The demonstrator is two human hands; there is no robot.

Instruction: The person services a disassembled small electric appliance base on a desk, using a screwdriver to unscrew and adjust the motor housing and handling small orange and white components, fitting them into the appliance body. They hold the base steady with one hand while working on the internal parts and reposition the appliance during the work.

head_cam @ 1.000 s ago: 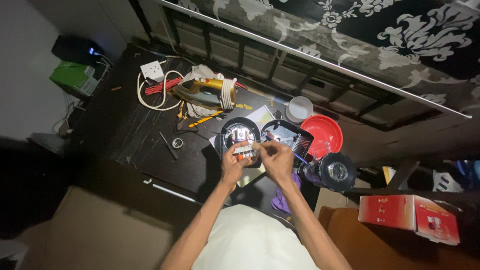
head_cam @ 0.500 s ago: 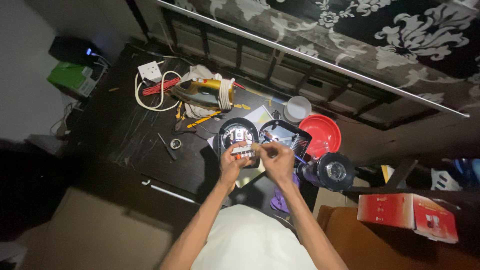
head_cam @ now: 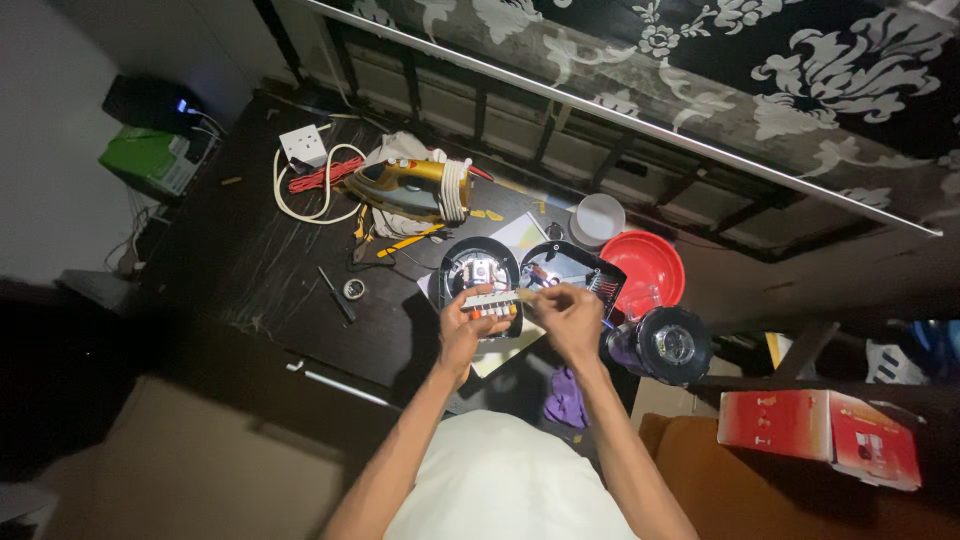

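I count my two hands, left (head_cam: pixel 462 322) and right (head_cam: pixel 572 318), one iron (head_cam: pixel 405 187), one red bowl (head_cam: pixel 645 270), one white cup (head_cam: pixel 598 218), one red box (head_cam: pixel 820 432), one screwdriver (head_cam: pixel 335 294) and one white socket (head_cam: pixel 303 146).

iron (head_cam: pixel 405 186) left, bowl (head_cam: pixel 645 268) right of hands

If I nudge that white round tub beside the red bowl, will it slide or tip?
The white tub looks like empty thin plastic, so probably light and apt to slide. Low and wide, it seems unlikely to tip. The red bowl beside it may block it.
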